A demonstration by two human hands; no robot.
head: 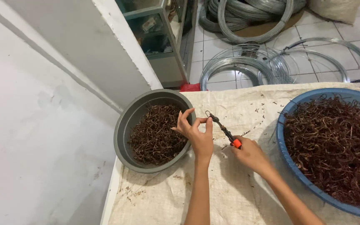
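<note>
Pinching, left hand point(196, 135) perhaps wire-tipped pliers point(223, 130)

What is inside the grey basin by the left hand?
The grey basin holds a heap of bent, rusty-brown wire pieces. The heap covers its bottom, and the left hand hides part of the rim.

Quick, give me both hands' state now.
Left hand: pinching a small wire piece at the pliers' tip.
Right hand: shut on the pliers.

Blue basin point(286, 137) cut off at right; pliers' handles hidden inside right hand point(251, 155).
</note>
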